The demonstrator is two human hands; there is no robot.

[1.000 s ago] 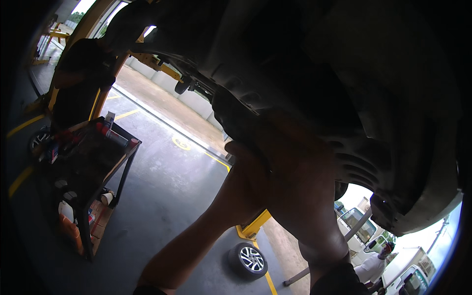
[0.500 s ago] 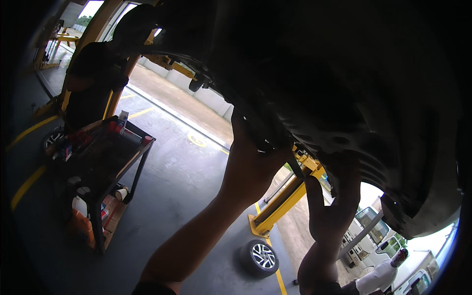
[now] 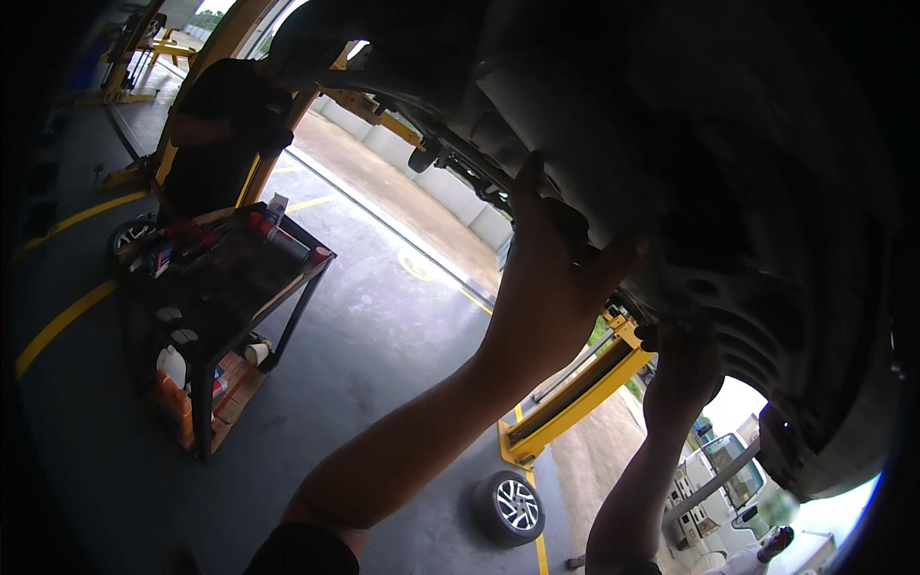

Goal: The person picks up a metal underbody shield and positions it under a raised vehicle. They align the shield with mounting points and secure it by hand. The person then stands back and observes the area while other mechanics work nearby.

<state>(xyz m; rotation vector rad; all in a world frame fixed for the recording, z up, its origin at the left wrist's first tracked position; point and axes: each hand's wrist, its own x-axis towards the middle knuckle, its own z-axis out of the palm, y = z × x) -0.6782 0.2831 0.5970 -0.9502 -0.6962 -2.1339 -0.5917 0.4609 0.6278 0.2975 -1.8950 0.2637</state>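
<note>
One left hand and one right hand under one vehicle; shadowed, cannot tell either grip.

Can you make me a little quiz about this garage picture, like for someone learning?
1. True or false: a wheel is on the floor near the yellow post.
2. Which is higher in the picture, the person's left hand or right hand?
3. Both hands are up near: A. the cart, B. the vehicle's underside, C. the white truck.

Key: 1 true; 2 the left hand; 3 B.
</note>
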